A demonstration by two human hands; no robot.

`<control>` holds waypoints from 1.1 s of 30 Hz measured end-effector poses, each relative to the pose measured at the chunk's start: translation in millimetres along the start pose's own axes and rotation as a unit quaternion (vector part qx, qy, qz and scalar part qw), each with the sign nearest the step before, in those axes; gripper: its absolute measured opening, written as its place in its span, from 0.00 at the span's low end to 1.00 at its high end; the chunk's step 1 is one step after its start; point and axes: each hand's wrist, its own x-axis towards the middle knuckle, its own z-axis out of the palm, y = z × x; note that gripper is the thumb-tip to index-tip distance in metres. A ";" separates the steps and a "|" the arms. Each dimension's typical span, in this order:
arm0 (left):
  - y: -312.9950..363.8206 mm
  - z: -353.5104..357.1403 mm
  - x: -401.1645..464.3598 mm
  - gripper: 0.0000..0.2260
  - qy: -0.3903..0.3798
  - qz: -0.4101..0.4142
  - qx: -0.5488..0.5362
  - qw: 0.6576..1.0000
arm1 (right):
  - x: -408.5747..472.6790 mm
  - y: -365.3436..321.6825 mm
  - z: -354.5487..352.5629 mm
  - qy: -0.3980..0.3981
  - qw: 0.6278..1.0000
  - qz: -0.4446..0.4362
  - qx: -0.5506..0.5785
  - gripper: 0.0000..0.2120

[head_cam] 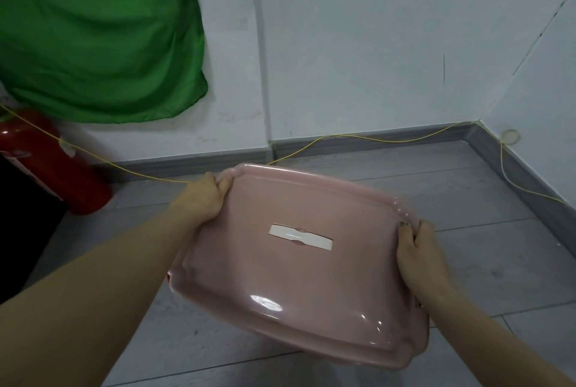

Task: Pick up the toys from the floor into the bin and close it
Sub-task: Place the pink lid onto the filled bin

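A glossy pink bin lid (299, 280) with a white handle strip in its middle fills the centre of the head view, tilted slightly down to the right. My left hand (204, 199) grips its far left corner, fingers curled over the rim. On the right edge, my right hand (419, 249) holds the rim with the thumb on top. The bin beneath the lid is almost fully hidden; only a sliver of pink shows at the lower left. No toys are visible on the floor.
Grey plank floor (486, 262) meets white walls with a grey skirting. A red fire extinguisher (53, 165) leans at the left under a green cloth (93, 34). A thin yellow cord (343, 137) runs along the skirting. A dark object sits at the far left.
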 end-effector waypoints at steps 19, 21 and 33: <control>-10.2 -1.6 13.5 0.33 0.024 0.022 -0.006 0.999 | 8.2 8.2 7.5 0.008 1.000 -0.020 0.018 0.15; -8.9 -3.0 13.9 0.30 0.039 0.034 0.013 0.999 | 10.1 8.1 7.2 0.009 1.000 -0.020 0.012 0.15; -11.5 7.9 1.3 0.33 0.003 0.019 -0.067 0.998 | 1.1 16.7 10.8 -0.006 1.000 -0.014 0.009 0.14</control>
